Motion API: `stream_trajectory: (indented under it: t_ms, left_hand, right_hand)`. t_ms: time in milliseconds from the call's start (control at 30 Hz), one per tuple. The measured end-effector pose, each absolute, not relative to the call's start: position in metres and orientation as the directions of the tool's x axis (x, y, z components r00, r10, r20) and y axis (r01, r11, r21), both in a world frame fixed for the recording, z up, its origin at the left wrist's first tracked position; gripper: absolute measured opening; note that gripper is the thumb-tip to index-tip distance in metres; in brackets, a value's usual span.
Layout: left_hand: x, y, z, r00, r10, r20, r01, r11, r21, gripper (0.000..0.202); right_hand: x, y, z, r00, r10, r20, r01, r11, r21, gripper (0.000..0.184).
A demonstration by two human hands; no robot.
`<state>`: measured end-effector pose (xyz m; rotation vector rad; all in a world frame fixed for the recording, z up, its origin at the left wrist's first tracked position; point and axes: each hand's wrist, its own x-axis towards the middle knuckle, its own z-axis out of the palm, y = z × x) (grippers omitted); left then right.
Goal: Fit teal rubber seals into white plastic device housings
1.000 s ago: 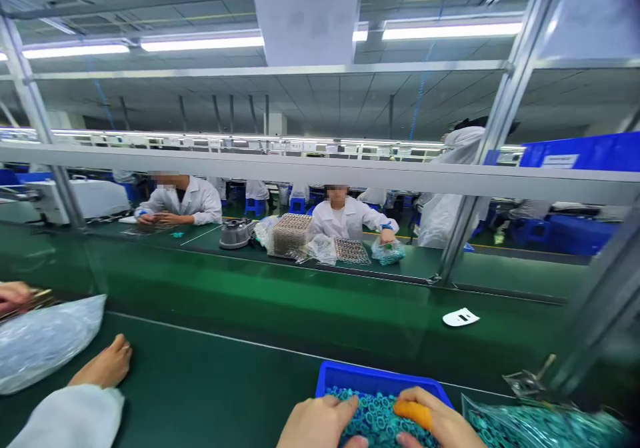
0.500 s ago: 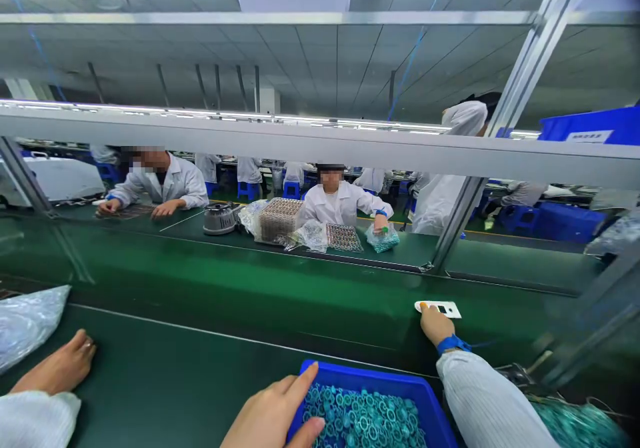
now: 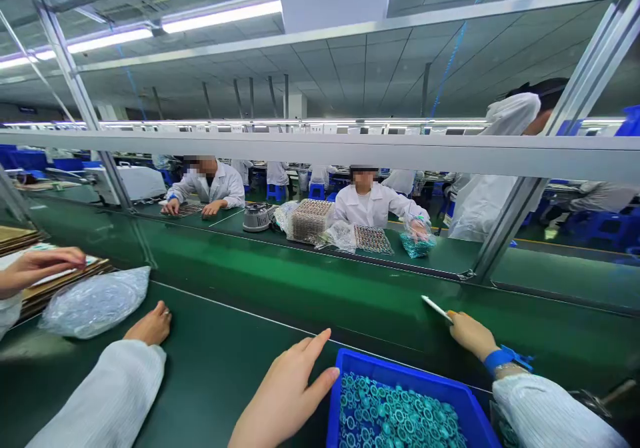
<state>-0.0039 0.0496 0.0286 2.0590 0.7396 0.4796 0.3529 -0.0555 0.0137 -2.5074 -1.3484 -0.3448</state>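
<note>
My right hand [image 3: 473, 336], with a blue wrist strap [image 3: 504, 359], pinches a thin white plastic card [image 3: 436, 308] seen nearly edge-on above the green belt. My left hand [image 3: 285, 395] hangs open over the belt just left of a blue plastic crate [image 3: 400, 368], not touching it. The crate is heaped with teal rubber rings [image 3: 395, 415]. To my left, a co-worker's hand [image 3: 150, 325] rests on the belt beside a clear bag of small parts [image 3: 95, 301].
A second hand [image 3: 43, 265] reaches over stacked cardboard sheets [image 3: 30, 288] at far left. An aluminium frame rail [image 3: 320, 148] crosses the view above the belt. Beyond it, seated workers handle trays and bags on another green bench.
My right hand has lifted the white card off the belt, and the card now shows edge-on. The orange item seen earlier is gone from view. The camera has swung, shifting the scene.
</note>
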Motion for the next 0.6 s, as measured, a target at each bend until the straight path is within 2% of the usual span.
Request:
stream_trajectory:
  t_ms: [100, 167, 233, 300, 333, 367, 400, 433, 500, 600]
  left_hand:
    - [0.015, 0.055, 0.016, 0.684, 0.710, 0.169, 0.147, -0.361, 0.921, 0.052]
    - [0.031, 0.055, 0.005, 0.649, 0.746, 0.148, -0.031, -0.168, 0.985, 0.055]
    - [0.043, 0.053, -0.004, 0.767, 0.640, 0.046, -0.140, 0.097, 0.985, 0.059]
    - [0.048, 0.050, -0.008, 0.917, 0.396, -0.032, -0.094, 0.295, 0.951, 0.060]
    - [0.048, 0.048, -0.008, 0.955, 0.291, -0.052, -0.053, 0.342, 0.938, 0.059]
    - [0.047, 0.048, -0.007, 0.968, 0.242, -0.066, -0.029, 0.367, 0.930, 0.056]
    - [0.045, 0.048, -0.005, 0.964, 0.257, -0.070, -0.036, 0.386, 0.922, 0.052]
    - [0.042, 0.050, -0.002, 0.943, 0.326, -0.065, -0.078, 0.407, 0.910, 0.049]
    - [0.037, 0.056, 0.003, 0.848, 0.528, -0.047, -0.219, 0.430, 0.876, 0.045]
    - [0.032, 0.067, 0.009, 0.658, 0.751, -0.057, -0.417, 0.426, 0.803, 0.052]
  right_hand:
    - [0.316, -0.043, 0.030, 0.290, 0.931, 0.223, 0.957, -0.273, -0.102, 0.023]
    - [0.285, -0.037, 0.039, 0.089, 0.985, 0.150, 0.991, -0.073, -0.111, 0.027]
    - [0.254, -0.035, 0.047, -0.113, 0.988, 0.105, 0.983, 0.127, -0.132, 0.034]
    - [0.230, -0.039, 0.049, -0.281, 0.943, 0.177, 0.940, 0.307, -0.146, 0.033]
    - [0.223, -0.042, 0.047, -0.281, 0.925, 0.256, 0.933, 0.326, -0.151, 0.034]
    - [0.219, -0.047, 0.043, -0.219, 0.920, 0.324, 0.947, 0.281, -0.156, 0.036]
    - [0.217, -0.053, 0.037, -0.113, 0.925, 0.362, 0.969, 0.183, -0.167, 0.040]
    - [0.217, -0.058, 0.030, 0.007, 0.934, 0.357, 0.982, 0.061, -0.179, 0.042]
    - [0.221, -0.068, 0.011, 0.143, 0.959, 0.246, 0.982, -0.107, -0.155, 0.039]
    - [0.224, -0.076, -0.016, 0.121, 0.992, 0.047, 0.991, -0.117, -0.068, 0.025]
